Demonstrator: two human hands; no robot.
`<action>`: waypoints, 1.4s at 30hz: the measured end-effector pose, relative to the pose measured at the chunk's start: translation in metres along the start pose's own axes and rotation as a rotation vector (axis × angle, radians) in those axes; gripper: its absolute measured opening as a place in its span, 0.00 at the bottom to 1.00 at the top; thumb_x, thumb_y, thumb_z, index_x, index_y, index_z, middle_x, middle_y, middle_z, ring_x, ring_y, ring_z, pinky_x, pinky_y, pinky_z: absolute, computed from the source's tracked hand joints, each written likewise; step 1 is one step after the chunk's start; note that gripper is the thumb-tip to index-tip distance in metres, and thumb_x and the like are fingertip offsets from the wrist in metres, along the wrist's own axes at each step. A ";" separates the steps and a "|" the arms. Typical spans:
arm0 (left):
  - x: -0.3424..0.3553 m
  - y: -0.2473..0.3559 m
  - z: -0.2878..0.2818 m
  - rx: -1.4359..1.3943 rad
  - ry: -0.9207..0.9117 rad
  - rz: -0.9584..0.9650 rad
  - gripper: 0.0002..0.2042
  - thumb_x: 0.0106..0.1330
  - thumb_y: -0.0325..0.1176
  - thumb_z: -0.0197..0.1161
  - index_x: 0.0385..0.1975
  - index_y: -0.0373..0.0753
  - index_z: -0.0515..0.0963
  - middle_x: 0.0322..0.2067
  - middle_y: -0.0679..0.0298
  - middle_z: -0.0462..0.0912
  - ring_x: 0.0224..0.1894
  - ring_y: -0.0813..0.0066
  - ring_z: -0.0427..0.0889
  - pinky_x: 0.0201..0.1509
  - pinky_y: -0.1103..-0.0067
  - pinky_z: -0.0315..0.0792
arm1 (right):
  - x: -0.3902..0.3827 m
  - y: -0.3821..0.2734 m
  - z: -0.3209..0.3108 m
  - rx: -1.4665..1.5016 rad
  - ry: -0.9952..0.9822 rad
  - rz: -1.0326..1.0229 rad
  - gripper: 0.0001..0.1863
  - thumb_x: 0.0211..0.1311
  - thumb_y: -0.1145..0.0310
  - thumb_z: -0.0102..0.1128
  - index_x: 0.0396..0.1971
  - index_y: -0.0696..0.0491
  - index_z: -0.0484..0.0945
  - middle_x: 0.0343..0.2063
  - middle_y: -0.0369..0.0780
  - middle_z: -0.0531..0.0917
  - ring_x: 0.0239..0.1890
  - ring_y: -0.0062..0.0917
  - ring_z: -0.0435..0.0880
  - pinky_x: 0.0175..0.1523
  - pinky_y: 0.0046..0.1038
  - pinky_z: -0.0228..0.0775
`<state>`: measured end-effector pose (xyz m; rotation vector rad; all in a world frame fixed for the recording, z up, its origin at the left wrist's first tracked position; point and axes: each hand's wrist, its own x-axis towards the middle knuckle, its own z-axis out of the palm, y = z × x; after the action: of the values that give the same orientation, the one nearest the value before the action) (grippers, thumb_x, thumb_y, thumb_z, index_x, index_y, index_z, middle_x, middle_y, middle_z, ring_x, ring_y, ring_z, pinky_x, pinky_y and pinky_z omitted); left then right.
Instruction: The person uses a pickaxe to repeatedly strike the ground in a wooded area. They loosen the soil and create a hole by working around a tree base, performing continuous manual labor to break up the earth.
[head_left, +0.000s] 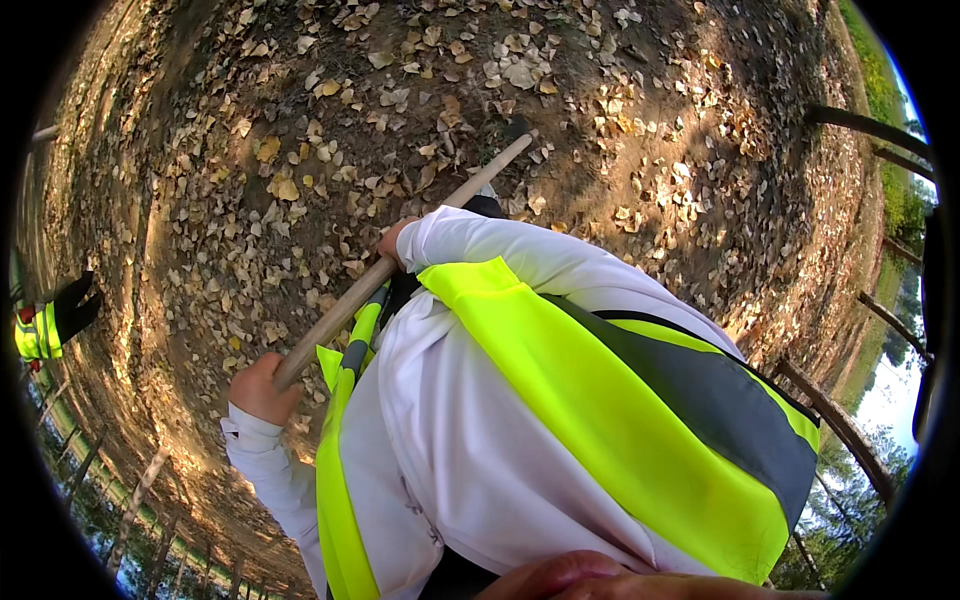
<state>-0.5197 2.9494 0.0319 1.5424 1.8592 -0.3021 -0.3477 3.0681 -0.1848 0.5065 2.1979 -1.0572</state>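
Note:
A long, pale wooden pole [335, 318] slants across the front of my body, over the leaf-strewn ground. My left hand [264, 390] is closed round its lower left end. Further up, my right hand [394, 240] grips the middle stretch, its fingers partly hidden by my white sleeve. Beyond that hand the pole runs up and right to a bare, blunt tip [530, 136]. Close to the tip lies a small dark thing [516, 127] that I cannot make out. My yellow-green vest [540, 390] with grey bands hangs over my white top.
Dry fallen leaves [285, 187] cover brown soil all round. At the far left another person in a yellow vest [38, 332] and dark trousers is standing. Tree trunks [840, 425] rise along the right rim, and more trunks [138, 500] at the lower left.

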 end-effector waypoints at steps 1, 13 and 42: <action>0.010 0.005 0.001 0.006 -0.035 0.030 0.14 0.33 0.32 0.61 0.23 0.37 0.69 0.16 0.55 0.71 0.21 0.58 0.71 0.23 0.73 0.65 | 0.000 0.013 0.006 -0.012 -0.006 0.024 0.22 0.30 0.63 0.58 0.34 0.45 0.69 0.35 0.36 0.72 0.39 0.32 0.70 0.42 0.35 0.60; 0.160 0.115 0.085 -0.171 -0.131 0.442 0.15 0.37 0.38 0.59 0.23 0.38 0.68 0.17 0.54 0.71 0.23 0.57 0.71 0.25 0.72 0.64 | -0.108 0.222 0.072 -0.011 -0.159 0.322 0.28 0.22 0.58 0.63 0.34 0.44 0.71 0.33 0.38 0.73 0.39 0.31 0.70 0.43 0.29 0.61; 0.177 0.106 0.089 -0.318 -0.289 0.249 0.14 0.37 0.33 0.60 0.26 0.38 0.70 0.21 0.56 0.72 0.25 0.62 0.72 0.28 0.77 0.65 | -0.098 0.221 0.047 0.115 -0.129 0.319 0.14 0.39 0.62 0.51 0.33 0.40 0.70 0.33 0.33 0.73 0.41 0.28 0.69 0.43 0.32 0.57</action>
<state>-0.3985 3.0628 -0.1198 1.4069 1.3991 -0.1001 -0.1309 3.1578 -0.2607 0.7882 1.8753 -1.0153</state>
